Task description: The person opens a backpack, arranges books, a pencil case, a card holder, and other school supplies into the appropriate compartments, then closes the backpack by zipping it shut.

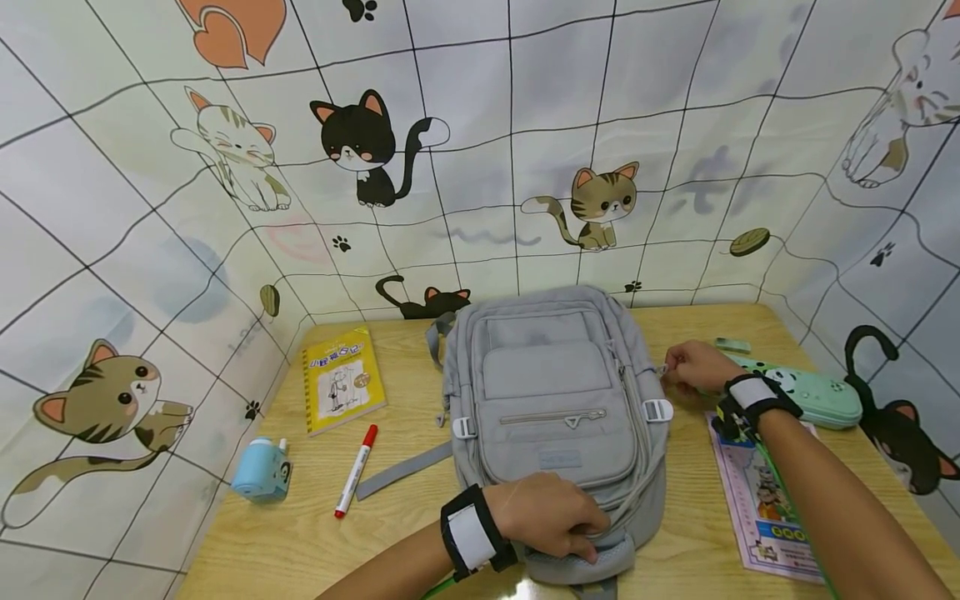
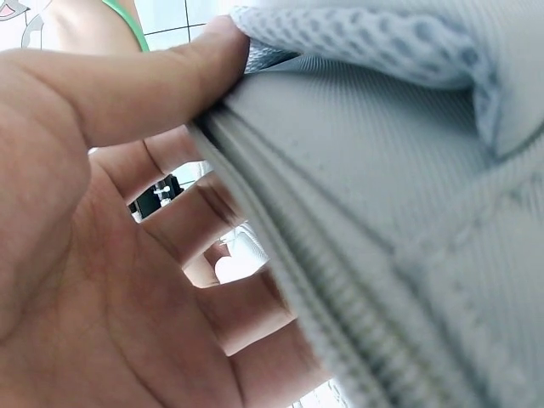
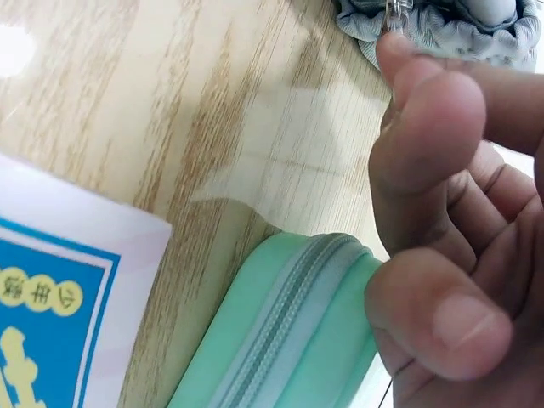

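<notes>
A grey backpack [image 1: 551, 379] lies on its back on the table, front pockets up. At its near end my left hand [image 1: 546, 514] grips the zippered edge [image 2: 310, 289], thumb on one side and fingers behind. A padded mesh handle [image 2: 365, 42] is close to that thumb. Along the backpack's right side, my right hand [image 1: 697, 368] pinches a small shiny zipper pull [image 3: 396, 15] with its fingertips; the other fingers are curled. Under and beside this hand lies a mint-green zippered pencil case [image 3: 280, 314].
To the right is a pink-bordered booklet [image 1: 750, 500], with a small green eraser-like block [image 1: 732, 344] farther back. On the left are a yellow spiral notebook [image 1: 343, 379], a red-capped marker [image 1: 356, 471] and a blue pencil sharpener [image 1: 261, 471]. A grey strap [image 1: 405, 471] extends from the backpack.
</notes>
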`<state>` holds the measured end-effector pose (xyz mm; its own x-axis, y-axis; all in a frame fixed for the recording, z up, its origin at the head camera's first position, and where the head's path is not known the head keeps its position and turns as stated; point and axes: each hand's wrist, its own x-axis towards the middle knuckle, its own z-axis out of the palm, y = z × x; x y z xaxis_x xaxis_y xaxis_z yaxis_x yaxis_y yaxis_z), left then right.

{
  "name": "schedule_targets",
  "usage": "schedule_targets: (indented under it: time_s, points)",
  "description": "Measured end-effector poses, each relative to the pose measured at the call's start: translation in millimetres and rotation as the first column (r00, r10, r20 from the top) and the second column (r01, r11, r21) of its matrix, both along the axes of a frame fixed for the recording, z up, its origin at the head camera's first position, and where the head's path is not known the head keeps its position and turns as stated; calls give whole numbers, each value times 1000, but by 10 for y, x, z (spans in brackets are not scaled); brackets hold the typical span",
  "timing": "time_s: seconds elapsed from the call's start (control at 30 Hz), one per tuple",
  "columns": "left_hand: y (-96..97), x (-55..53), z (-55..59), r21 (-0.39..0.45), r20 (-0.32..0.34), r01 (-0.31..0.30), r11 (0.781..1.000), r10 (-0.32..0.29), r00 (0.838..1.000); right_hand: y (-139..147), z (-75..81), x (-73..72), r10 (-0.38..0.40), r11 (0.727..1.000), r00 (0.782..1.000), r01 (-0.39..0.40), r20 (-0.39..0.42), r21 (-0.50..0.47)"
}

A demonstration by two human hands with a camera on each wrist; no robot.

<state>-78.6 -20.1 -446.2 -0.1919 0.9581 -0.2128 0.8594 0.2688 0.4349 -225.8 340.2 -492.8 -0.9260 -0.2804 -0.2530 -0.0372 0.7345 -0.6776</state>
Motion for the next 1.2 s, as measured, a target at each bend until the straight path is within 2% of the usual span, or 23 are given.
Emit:
schedule_targets:
  time_s: [0.17,0.3,0.53,0.67,0.8,1.0,1.2]
  points:
    - [-4,3,5,9,-2,2,1000,-2,1000,-26,11,-43,-48,998,999,47,20,45]
    - [-3,7,15,18,-13,2,1000,-2,1000,-46,3,-83,-67,995,998,67,7,80]
    - [12,26,1,22,-47,-6,1000,7,999,-61,-5,-117,-82,992,997,82,-8,96]
    - [17,12,-24,13,-28,-8,1000,8,1000,-70,0,-101,-78,991,997,79,-9,106]
    - [10,-16,-35,5,11,-12,1000,12,1000,-119,53,-64,-73,989,997,73,-5,128]
    - [-15,-45,-47,13,17,-41,999,41,999,-196,145,10,-49,988,998,53,-31,145]
    - [-40,-75,-123,39,27,-85,996,84,996,-283,321,232,-51,988,994,64,-96,138]
